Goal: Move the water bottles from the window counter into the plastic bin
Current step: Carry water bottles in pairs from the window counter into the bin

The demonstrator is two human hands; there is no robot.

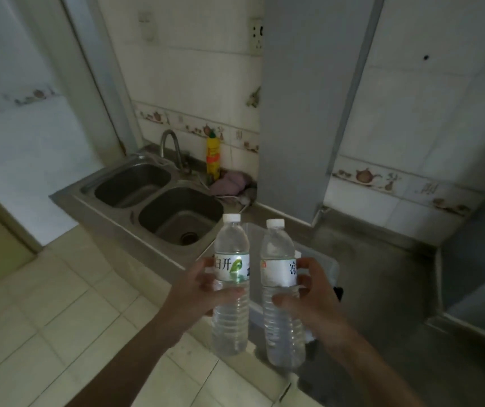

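Left hand (pixel 203 284) wraps the left water bottle (pixel 231 286) at its label band, thumb across the front below the label, fingers behind. Right hand (pixel 308 292) grips the right water bottle (pixel 280 292) the same way, thumb on the ribbed section just under the label, fingers curled round the far side. Both bottles upright, side by side, close but not touching, each held inboard of its hand.

Bottles: clear plastic, white screw caps, white label bands with Chinese characters; left label has a green leaf mark. Ribbed lower bodies, water inside.

Both forearms reach forward from the bottom of frame, wrists roughly level, palms facing each other.

Clear plastic bin (pixel 327 265) sits on the steel counter (pixel 382 274) directly behind the bottles and the right hand, mostly hidden by them. Beyond the left hand: double-bowl steel sink (pixel 159 198), faucet (pixel 170 148), yellow detergent bottle (pixel 213 157), pink cloth (pixel 229 183).
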